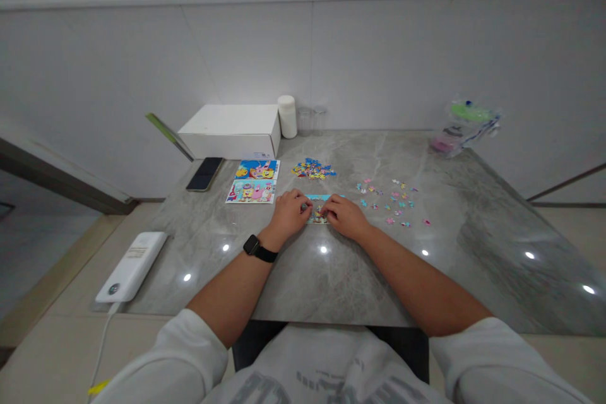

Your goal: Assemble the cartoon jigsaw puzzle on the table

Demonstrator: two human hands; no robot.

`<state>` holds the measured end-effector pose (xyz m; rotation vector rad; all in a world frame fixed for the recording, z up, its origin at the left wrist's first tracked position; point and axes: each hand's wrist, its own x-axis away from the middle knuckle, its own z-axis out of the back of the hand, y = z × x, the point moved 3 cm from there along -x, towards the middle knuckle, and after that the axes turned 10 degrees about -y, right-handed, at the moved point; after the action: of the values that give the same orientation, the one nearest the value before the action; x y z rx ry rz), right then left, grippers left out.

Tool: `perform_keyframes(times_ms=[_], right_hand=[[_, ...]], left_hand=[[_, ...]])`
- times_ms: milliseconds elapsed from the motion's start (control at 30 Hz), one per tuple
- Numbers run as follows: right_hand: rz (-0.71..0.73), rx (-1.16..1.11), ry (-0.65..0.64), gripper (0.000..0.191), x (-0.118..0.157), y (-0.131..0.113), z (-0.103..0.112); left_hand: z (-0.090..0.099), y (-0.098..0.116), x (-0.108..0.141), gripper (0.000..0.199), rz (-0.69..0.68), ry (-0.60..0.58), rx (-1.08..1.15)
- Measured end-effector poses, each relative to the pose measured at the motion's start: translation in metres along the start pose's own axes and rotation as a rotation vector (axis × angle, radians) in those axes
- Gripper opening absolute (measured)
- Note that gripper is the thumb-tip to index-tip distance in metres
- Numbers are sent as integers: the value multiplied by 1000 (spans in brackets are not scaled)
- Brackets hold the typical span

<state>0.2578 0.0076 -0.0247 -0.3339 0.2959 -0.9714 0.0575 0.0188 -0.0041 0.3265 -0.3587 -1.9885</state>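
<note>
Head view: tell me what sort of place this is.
Probably an indoor sitting or dining spot, though home or office is unclear: a marble-look table holds clear glasses, a phone and loose jigsaw pieces.

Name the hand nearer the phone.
Left. The left hand is to the right of the phone, past the picture cards; the right hand is farther right, beyond the left hand.
</note>
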Motion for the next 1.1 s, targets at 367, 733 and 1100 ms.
perform_keyframes(times_ms=[367,733,1100], right_hand=[[5,-108,201,31,-1,8,45],[-238,-13,444,26,54,96,143],[-850,-65,516,32,169,224,135]], left_hand=[[-3,-3,-3,18,-21,28,8],[-1,-1,-1,19,-39,43,7],[-9,-3,-2,22,-65,53,-16]])
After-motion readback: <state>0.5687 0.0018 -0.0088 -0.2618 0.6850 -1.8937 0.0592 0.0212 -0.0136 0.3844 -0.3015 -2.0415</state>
